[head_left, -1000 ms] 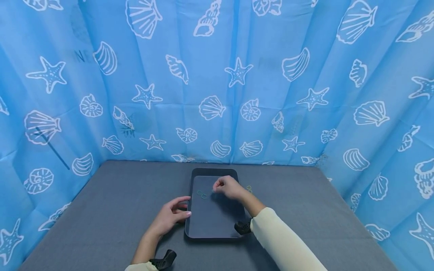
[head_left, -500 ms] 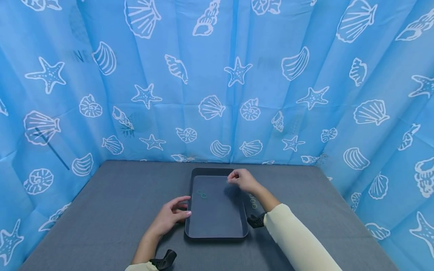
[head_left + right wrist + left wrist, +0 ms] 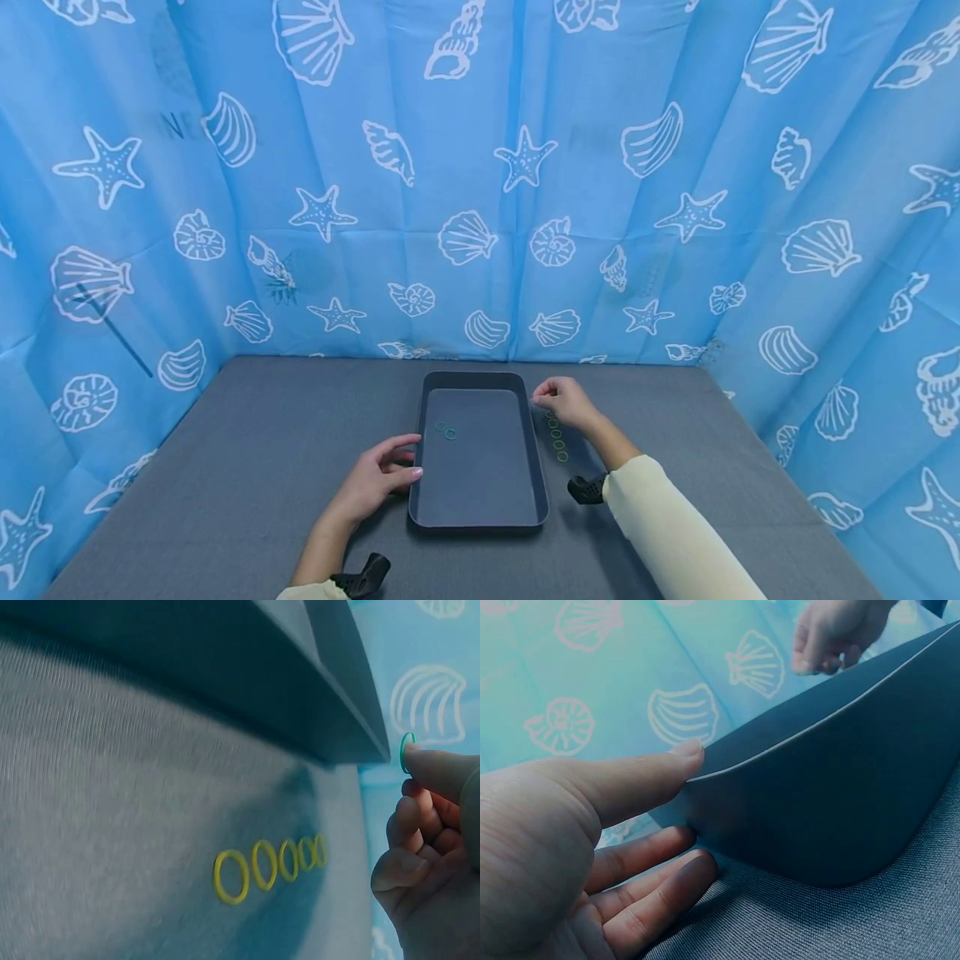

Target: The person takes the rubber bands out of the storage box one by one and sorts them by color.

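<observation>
Now that the right hand (image 3: 567, 404) has moved right and out of the tray (image 3: 487, 492), it's above the grey cloth (image 3: 652, 433), just past the right wall toward the far end. It pinches a green ring (image 3: 403, 754) at the thumb tip; opposing fingertip mostly hidden. A second ago that hand was over the tray floor. Net effect: one ring out, not set down yet, tray down to two green rings (image 3: 450, 434), both unmoved in its left half, a bit toward the far end. Yellow rings (image 3: 217, 877): five, in a near-to-far row on the cloth just right of the tray; right hand is at the row's far end. Left hand (image 3: 372, 479) unchanged: fingers relaxed, tips against the tray's left wall, nothing clutched. My read: steadying it. Tray hasn't shifted.
</observation>
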The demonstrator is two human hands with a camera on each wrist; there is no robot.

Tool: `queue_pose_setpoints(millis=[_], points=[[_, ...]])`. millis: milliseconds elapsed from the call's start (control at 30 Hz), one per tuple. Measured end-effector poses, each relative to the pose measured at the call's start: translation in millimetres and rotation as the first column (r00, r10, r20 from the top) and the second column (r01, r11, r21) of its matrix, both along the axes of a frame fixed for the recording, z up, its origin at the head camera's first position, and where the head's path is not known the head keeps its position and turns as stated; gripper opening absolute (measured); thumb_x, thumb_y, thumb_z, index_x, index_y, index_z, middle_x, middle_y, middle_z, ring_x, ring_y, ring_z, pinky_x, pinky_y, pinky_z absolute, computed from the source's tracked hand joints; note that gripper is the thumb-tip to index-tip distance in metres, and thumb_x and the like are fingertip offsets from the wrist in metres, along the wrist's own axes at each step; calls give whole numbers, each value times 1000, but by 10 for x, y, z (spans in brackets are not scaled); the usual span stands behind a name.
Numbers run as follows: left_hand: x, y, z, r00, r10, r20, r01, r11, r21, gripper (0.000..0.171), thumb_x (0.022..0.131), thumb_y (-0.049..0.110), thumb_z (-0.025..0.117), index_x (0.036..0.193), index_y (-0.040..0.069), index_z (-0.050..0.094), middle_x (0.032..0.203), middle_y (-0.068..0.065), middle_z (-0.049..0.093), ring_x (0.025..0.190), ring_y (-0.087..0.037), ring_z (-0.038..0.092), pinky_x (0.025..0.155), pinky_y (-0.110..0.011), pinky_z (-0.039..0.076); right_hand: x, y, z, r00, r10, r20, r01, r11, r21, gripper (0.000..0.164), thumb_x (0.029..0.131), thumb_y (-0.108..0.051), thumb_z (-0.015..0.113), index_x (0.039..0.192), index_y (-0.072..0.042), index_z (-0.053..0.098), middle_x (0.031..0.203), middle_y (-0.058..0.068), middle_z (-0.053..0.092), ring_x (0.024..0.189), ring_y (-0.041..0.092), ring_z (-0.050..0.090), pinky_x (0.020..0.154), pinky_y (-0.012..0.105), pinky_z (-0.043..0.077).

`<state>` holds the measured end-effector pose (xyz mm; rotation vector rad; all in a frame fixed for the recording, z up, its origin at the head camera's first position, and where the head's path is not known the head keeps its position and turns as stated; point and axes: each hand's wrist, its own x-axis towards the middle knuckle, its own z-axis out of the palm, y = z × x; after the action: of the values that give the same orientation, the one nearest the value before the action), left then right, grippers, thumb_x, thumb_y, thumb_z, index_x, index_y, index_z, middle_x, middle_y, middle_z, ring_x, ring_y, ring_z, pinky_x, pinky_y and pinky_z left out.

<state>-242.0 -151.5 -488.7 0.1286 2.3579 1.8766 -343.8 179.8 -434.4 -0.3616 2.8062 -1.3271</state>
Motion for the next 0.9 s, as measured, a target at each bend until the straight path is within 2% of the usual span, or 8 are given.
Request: queue_pose_setpoints(millis=[433, 733, 900], points=[[-16, -19, -28, 1000, -22, -4, 22, 1000, 9, 52, 88, 21, 74, 136, 11, 56, 125, -18, 57, 96, -24, 63, 79, -42, 54, -43, 246, -207, 997, -79, -4, 79, 997, 2, 8, 93, 1, 60, 91, 8, 64, 81, 10, 62, 69, 17, 53, 62, 32, 45], [-24, -24, -31, 1000, -24, -1, 24, 1000, 16, 53, 88, 21, 74, 136, 11, 56, 125, -18, 57, 96, -24, 63, 79, -42, 54, -81, 351, -314, 984, -176, 3, 176, 981, 77, 9, 92, -1, 62, 86, 4, 65, 82, 10, 62, 73, 21, 53, 66, 34, 44], [-22, -25, -29, 1000, -19, 5, 19, 1000, 20, 52, 88, 20, 74, 136, 12, 56, 126, -17, 57, 96, -24, 63, 79, -42, 54, -91, 369, -339, 981, -194, 29, 189, 975, 114, 9, 92, -3, 64, 86, 3, 66, 80, 8, 62, 72, 20, 54, 66, 33, 44]])
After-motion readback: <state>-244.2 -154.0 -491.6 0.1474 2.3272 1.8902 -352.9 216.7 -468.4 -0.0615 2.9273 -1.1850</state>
